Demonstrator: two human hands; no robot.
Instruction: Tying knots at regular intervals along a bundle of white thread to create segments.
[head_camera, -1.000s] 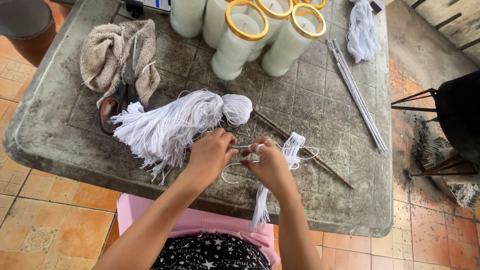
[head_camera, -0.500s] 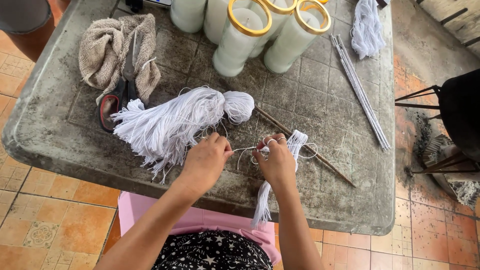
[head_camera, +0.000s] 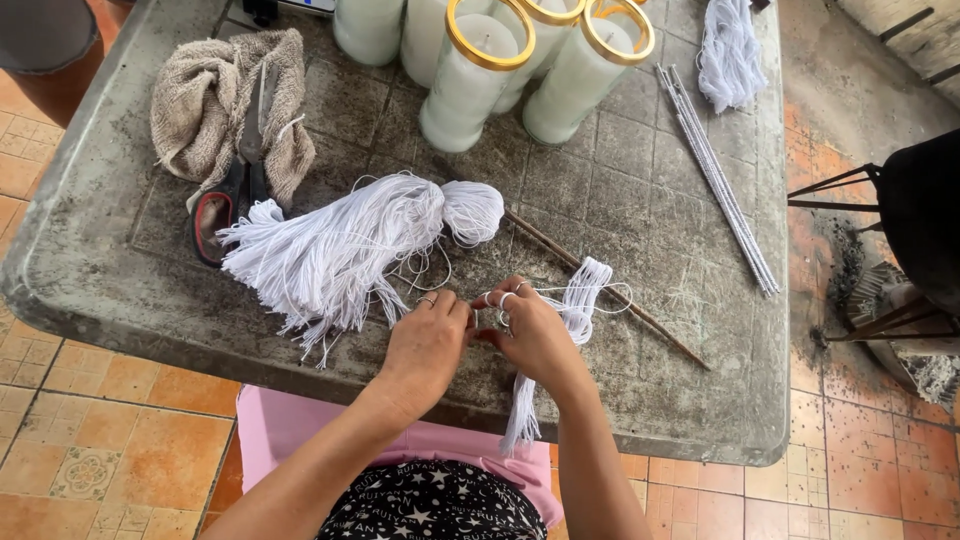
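Grey table (head_camera: 700, 400) | white strands (head_camera: 580, 300) beside right hand (head_camera: 535, 335)

Soft white cotton-like string bundle (head_camera: 340, 250), rough grimy stone-like table (head_camera: 620, 200), coarse beige cloth (head_camera: 215, 100).

Your grey tabletop (head_camera: 640, 400) carries tall candles (head_camera: 470, 85), a rag (head_camera: 205, 100) and scissors (head_camera: 215, 215). White string bundles (head_camera: 350, 245) lie beside thin rods (head_camera: 715, 180).
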